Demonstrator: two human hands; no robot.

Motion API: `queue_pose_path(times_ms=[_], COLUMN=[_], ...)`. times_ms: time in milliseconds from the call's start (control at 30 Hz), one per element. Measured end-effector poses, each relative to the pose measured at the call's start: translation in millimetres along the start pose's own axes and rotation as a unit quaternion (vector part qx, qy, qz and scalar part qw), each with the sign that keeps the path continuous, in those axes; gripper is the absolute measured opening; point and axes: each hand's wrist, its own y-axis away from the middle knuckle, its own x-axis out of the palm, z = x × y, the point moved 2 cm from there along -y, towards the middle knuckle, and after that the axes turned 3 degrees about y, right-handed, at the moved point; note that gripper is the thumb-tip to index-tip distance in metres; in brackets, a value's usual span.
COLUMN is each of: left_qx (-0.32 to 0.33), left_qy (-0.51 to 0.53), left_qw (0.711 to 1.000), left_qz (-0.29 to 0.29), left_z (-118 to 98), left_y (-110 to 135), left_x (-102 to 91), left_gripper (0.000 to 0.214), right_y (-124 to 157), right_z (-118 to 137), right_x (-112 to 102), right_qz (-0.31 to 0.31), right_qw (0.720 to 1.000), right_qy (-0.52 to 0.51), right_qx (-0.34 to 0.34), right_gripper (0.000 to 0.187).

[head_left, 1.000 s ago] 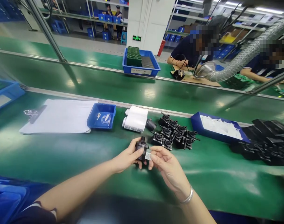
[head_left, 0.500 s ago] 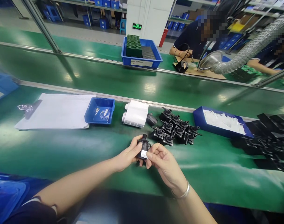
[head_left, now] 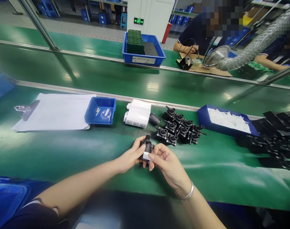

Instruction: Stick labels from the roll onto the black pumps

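Black plastic pump body (head_left: 147,149): small, squat, with a round port stub on top and a white rectangular sticker (head_left: 146,156) on the face toward the camera. It's held in the air just in front of the roll of white labels (head_left: 138,114), camera side, over the green bench mat (head_left: 64,149).

Left hand (head_left: 130,157): thumb and fingers clamped on the body's left side. Right hand (head_left: 170,165): thumb pressed on the sticker, fingers curled in against the body's right side, so closed on it. Silver bangle (head_left: 188,193) on that wrist.

Right of the roll: loose cluster of matching black pump housings (head_left: 179,127), ports up, then a dark blue tray of white pieces (head_left: 227,121), then stacked black trays (head_left: 275,136).

Left of the roll: small blue plastic bin (head_left: 100,110), then white paper sheets on a clipboard (head_left: 54,111).

Behind the roll: glossy green conveyor belt (head_left: 111,79), then a blue crate of green circuit boards (head_left: 144,51). Further behind and to the right: two people in dark blue shirts at a bench, and a ribbed silver extraction hose (head_left: 249,51). Shelving with blue bins along the back wall.
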Motion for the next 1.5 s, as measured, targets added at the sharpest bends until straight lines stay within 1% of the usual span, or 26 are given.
queue_pose_path(times_ms=[433, 700, 900, 1033, 1167, 1233, 1367, 1433, 1500], left_qx=[-0.003, -0.013, 0.001, -0.004, 0.002, 0.015, 0.031, 0.043, 0.057], left_qy=[-0.003, -0.002, 0.002, 0.007, -0.001, -0.017, -0.032, -0.039, -0.047], left_qw=[1.0, 1.0, 1.0, 1.0, 1.0, 1.0, 0.999, 0.998, 0.997], left_qz=[-0.008, -0.01, 0.007, 0.013, 0.015, 0.01, -0.001, -0.009, -0.031], left_z=[-2, -3, -6, -7, -5, -4, -4, -4, -4], left_y=[2, 2, 2, 3, 2, 2, 3, 2, 1], left_x=[2.4, 1.9, 5.5, 8.5, 7.0, 4.1, -1.1, -1.3, -0.1], left_gripper=[0.06, 0.059, 0.06, 0.064, 0.063, 0.063, 0.063, 0.064, 0.065], right_y=[1, -1, 0, -1, 0, 2, 9, 12, 12], right_z=[0, -2, -1, -2, -1, 2, 11, 14, 15], right_x=[1, 1, 0, 0, 0, -4, -17, -24, -27], right_qz=[0.005, 0.008, 0.012, 0.009, 0.009, -0.004, -0.06, -0.086, -0.104], right_qw=[1.0, 1.0, 1.0, 1.0, 1.0, 0.999, 0.996, 0.994, 0.992], right_qy=[0.009, -0.004, -0.01, -0.009, 0.005, 0.029, 0.071, 0.072, 0.067], right_qx=[-0.015, -0.014, -0.012, -0.009, -0.012, -0.013, -0.011, -0.012, -0.013], right_gripper=[0.025, 0.024, 0.024, 0.023, 0.023, 0.025, 0.024, 0.023, 0.022])
